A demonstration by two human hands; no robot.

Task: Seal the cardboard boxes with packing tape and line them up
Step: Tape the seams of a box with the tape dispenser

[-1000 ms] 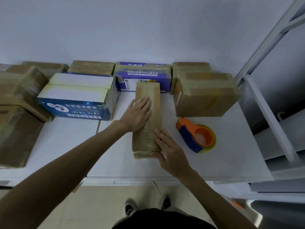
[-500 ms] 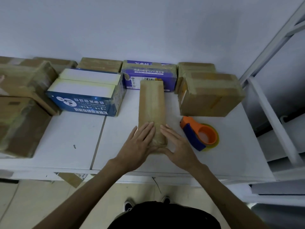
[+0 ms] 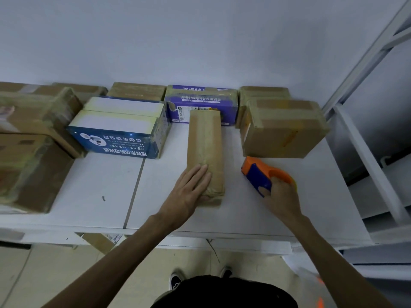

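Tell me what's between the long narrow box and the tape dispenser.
Nothing: in the head view only bare white table separates the narrow box from the tape dispenser.

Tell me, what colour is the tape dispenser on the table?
The tape dispenser is orange with a blue body. The head view, the only one, shows it clearly.

Lengthwise on the desk (image 3: pixel 100 185), a narrow box (image 3: pixel 205 138), far end just before a back-row box (image 3: pixel 200 101). Left of it, a wide box (image 3: pixel 120 127); right, a tape dispenser (image 3: pixel 259 174), with a squat box (image 3: pixel 282 130) behind that.
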